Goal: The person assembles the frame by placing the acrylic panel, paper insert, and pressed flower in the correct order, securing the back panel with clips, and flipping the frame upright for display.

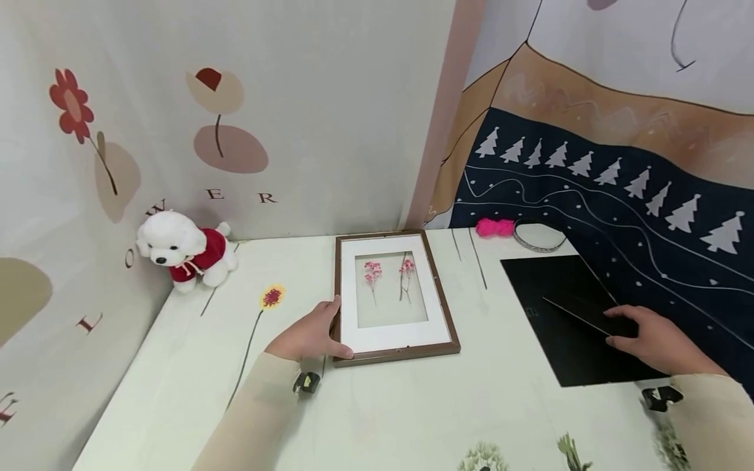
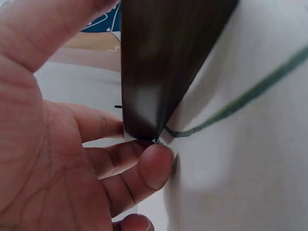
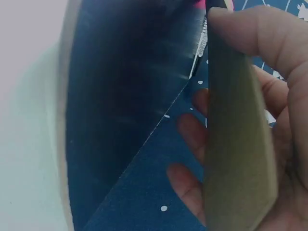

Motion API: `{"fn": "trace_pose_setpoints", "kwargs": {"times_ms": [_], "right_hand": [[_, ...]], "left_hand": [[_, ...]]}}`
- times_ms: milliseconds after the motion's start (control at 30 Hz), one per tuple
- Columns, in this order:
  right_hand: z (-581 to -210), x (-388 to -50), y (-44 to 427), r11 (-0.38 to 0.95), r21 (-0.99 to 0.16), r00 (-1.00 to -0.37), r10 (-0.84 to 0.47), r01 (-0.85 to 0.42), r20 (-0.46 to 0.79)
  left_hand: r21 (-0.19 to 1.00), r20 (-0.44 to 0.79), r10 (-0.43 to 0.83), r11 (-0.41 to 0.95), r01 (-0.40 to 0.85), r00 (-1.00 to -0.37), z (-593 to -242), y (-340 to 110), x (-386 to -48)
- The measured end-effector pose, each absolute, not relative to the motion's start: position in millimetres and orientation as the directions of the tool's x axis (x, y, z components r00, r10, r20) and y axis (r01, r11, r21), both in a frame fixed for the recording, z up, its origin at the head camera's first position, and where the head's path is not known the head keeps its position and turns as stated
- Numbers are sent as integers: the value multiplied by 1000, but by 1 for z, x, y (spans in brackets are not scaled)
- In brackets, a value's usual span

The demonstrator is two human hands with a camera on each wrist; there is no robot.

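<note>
Gripping near left corner of picture frame [image 1: 400,354] with left hand [image 1: 309,332], thumb at near rim, fingers curled round side. Laid flat on pale tabletop [image 1: 424,405], showing 2 pink sprigs [image 1: 374,275] inside white mat [image 1: 394,337]. Right of picture frame, pinching thin black flap [image 1: 589,311] between thumb and fingers of right hand [image 1: 650,337], angled over black backing board [image 1: 580,353]. Left of picture frame, white plush dog [image 1: 206,252] in red top. Right of picture frame, near its far end, pink bow [image 1: 495,227] beside headband [image 1: 533,248].
</note>
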State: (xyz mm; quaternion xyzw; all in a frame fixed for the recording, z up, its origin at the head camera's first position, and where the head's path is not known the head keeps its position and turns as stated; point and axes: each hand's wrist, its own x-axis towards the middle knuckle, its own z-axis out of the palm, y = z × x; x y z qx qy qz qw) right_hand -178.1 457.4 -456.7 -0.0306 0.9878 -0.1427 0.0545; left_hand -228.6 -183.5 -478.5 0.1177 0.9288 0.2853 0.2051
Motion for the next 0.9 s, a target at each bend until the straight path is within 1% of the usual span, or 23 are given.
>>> {"fn": "trace_pose_setpoints", "kwargs": {"times_ms": [167,267,400,533,633,900], "right_hand": [[-457,-175,450,954,-291,-996,-82,-66,-43],[-454,-173,442,943,-319,-995,-100,-92,-8],[-447,-173,427,920,-359,-987,-137,-157,81],[-439,-176,405,903,-368,-972,-170,-220,164],[-433,-180,385,891,-390,-969,-180,-232,167],[-421,-194,325,850,-479,-975,-192,-221,109]], "left_hand": [[572,-316,334,814,103,-888,-479,-184,-229],[576,-320,329,812,93,-889,-479,-184,-229],[581,-318,328,809,91,-889,-479,-185,-228],[578,-316,333,810,98,-888,-478,-185,-229],[581,-317,335,808,97,-887,-477,-184,-228],[579,-321,338,809,99,-885,-477,-184,-228]]}}
